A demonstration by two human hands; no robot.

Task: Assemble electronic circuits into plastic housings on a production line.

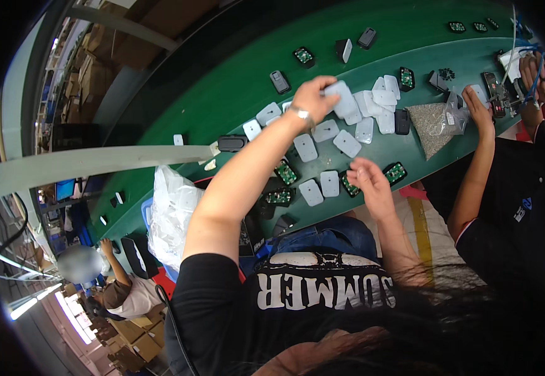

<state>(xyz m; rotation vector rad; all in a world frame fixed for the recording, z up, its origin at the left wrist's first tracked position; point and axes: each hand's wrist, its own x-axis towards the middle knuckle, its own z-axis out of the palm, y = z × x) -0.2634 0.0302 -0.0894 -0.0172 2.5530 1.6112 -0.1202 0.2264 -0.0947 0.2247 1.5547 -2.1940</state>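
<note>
My left hand (314, 100), with a watch on its wrist, reaches over the bench and is closed on a white plate (339, 95) with rounded corners, beside a loose pile of similar white plates (380, 100). Lower right, my right hand (373, 185) hovers with loosely curled, parted fingers and nothing visible in them. Its fingertips are next to a black case with a green circuit board (349, 185), which they partly overlap. Several white plates (329, 183) lie between my arms, some with a small dark mark in the middle. Another open black case with a green board (395, 172) lies just right of my right hand.
A clear bag of small tan pieces (432, 128) lies to the right, near a co-worker's hand (478, 108). More black cases (303, 57) stand along the far green strip. A pale metal bar (103, 164) crosses at left, above a clear plastic bag (171, 210).
</note>
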